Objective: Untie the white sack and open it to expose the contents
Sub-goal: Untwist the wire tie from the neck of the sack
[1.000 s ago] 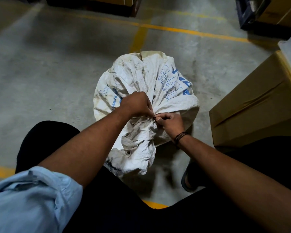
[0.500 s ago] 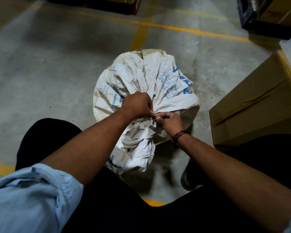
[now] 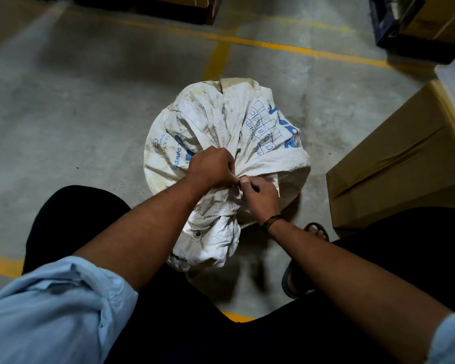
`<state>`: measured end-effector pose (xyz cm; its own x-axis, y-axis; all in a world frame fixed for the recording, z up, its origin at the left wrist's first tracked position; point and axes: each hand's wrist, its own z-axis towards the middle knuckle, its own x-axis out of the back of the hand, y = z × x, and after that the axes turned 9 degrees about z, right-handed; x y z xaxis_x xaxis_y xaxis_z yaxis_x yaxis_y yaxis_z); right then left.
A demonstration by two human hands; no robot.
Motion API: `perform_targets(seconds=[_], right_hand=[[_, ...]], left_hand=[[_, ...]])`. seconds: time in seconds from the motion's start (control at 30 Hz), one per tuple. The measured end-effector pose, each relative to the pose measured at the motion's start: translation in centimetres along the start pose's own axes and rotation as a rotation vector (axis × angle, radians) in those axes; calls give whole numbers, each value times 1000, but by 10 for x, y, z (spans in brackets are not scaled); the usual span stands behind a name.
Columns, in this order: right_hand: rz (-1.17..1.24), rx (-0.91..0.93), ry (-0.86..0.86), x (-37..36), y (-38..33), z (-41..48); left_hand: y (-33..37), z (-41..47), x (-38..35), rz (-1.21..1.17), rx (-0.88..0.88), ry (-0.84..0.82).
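A dirty white woven sack [image 3: 221,119] with blue print stands on the concrete floor between my knees. Its neck is gathered and tied; the loose top flap [image 3: 210,240] with a metal eyelet hangs toward me. My left hand [image 3: 210,168] is closed over the gathered neck from the left. My right hand [image 3: 260,195] pinches the tie at the neck from the right, thumb and fingers pressed together against my left hand. The tie itself is hidden under my fingers. The contents are hidden.
A brown cardboard box [image 3: 405,158] stands close on the right of the sack. My sandalled foot [image 3: 302,258] rests beside it. Yellow floor lines [image 3: 273,46] run behind the sack. Dark pallets with boxes [image 3: 415,24] sit at the far right and far centre.
My right hand has lifted slightly and its fingers have shifted at the neck of the sack. My left hand keeps its hold. The sack stays tied.
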<state>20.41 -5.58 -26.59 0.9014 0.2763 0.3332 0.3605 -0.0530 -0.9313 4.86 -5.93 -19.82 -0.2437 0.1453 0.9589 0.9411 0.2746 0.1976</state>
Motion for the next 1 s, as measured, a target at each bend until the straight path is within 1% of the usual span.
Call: perform_targets(seconds=[0.07, 0.13, 0.3, 0.4, 0.6, 0.73, 0.8, 0.9, 1.0], right_hand=[[-38, 80, 21, -2, 1, -6], [-50, 117, 18, -2, 1, -8], [-90, 142, -69, 1, 0, -2], [-169, 174, -152, 1, 2, -1], [-303, 76, -259, 5, -3, 3], [-312, 69, -294, 7, -2, 6], [-278, 72, -276, 8, -2, 7], [-205, 90, -174, 9, -6, 7], [-229, 119, -130, 6, -7, 4]], left_hand=[[-1, 0, 0, 1, 0, 3], [-3, -1, 0, 5, 3, 4], [-7, -2, -1, 7, 14, 10], [-9, -2, -2, 15, 13, 0], [-9, -3, -4, 22, -13, 1], [-9, -3, -4, 26, -13, -9], [-9, -3, -4, 23, -13, -12], [-10, -1, -1, -7, 8, -16], [-12, -1, 0, -28, 25, -18]])
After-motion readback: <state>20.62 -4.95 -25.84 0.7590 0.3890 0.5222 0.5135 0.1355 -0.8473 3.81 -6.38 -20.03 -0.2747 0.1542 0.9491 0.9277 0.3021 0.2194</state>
